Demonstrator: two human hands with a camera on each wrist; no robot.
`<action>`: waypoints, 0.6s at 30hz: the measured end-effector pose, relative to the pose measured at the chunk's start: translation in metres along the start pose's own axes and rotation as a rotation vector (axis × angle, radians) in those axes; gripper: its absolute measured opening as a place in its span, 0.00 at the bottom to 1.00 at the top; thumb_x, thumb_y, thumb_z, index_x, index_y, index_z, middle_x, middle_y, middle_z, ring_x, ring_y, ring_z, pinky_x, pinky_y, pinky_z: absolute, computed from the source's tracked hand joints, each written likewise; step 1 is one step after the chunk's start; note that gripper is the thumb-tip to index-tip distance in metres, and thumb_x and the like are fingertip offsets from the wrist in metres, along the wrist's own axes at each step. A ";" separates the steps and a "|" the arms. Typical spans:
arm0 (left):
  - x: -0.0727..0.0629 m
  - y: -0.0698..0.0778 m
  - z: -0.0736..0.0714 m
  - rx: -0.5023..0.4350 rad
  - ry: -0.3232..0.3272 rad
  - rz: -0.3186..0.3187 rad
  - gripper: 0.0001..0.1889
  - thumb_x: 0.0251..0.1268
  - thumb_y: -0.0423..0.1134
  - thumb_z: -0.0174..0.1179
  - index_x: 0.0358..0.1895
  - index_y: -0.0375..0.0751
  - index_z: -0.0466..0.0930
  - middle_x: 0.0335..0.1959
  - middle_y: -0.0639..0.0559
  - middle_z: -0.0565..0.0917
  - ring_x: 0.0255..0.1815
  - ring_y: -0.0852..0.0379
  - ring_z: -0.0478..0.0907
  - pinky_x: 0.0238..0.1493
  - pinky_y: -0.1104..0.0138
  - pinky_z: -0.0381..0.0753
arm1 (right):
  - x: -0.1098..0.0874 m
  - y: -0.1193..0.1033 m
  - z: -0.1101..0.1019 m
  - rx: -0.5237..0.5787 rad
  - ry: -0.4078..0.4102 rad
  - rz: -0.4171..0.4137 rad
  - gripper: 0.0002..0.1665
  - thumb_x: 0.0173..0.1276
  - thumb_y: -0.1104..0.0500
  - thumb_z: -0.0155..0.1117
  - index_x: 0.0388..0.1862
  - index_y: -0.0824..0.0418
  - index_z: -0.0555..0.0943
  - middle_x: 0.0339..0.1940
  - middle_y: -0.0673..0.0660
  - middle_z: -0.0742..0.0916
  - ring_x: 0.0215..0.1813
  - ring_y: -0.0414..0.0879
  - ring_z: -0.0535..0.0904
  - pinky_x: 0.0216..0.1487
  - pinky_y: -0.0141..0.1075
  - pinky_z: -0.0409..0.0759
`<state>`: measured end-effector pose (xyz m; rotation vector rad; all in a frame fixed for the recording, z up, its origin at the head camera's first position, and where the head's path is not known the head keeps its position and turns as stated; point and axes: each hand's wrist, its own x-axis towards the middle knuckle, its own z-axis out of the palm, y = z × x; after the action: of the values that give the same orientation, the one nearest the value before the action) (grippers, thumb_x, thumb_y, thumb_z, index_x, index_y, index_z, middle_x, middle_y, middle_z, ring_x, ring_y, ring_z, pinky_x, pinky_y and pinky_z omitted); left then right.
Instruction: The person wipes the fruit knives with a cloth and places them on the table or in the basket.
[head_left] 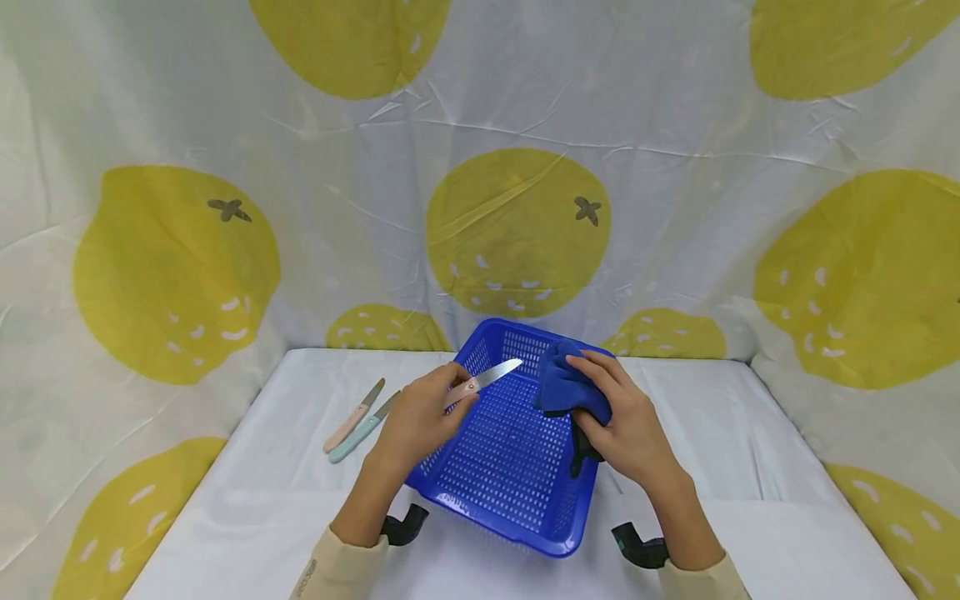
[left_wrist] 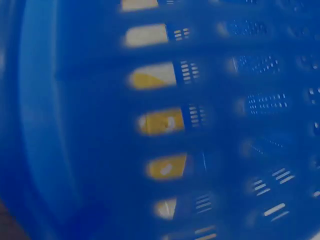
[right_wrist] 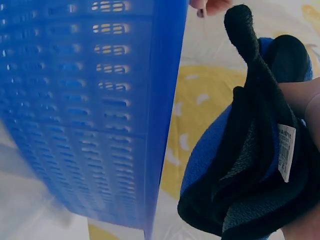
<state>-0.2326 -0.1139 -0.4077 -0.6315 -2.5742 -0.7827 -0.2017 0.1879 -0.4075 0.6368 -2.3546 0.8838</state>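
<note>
My left hand [head_left: 422,417] pinches a knife [head_left: 487,379] by its pale pink handle, the blade pointing right over the basket. A bunched blue cloth [head_left: 566,383] with black edging is gripped in my right hand [head_left: 624,421], above the basket's right side. In the right wrist view the cloth [right_wrist: 240,165] shows its dark folds and a white label. Below both hands stands a blue perforated plastic basket [head_left: 495,467]. Its slotted wall [left_wrist: 90,125] fills the left wrist view, where the left hand cannot be made out.
Left of the basket, a pink-handled knife [head_left: 352,418] and a light-green-handled knife [head_left: 363,429] lie side by side on the white-covered table [head_left: 247,500]. A lemon-print cloth [head_left: 517,233] hangs behind and at the sides.
</note>
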 end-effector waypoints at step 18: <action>-0.004 0.012 0.007 -0.009 0.036 0.241 0.11 0.70 0.43 0.67 0.51 0.48 0.80 0.43 0.57 0.87 0.31 0.63 0.81 0.34 0.71 0.82 | 0.002 -0.026 0.019 -0.078 -0.041 -0.224 0.43 0.58 0.64 0.77 0.72 0.43 0.77 0.70 0.55 0.81 0.67 0.58 0.80 0.63 0.56 0.81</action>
<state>-0.2251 -0.1021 -0.4101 -0.9017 -2.4043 -0.7180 -0.1941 0.1565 -0.4073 0.8733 -2.2851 0.6821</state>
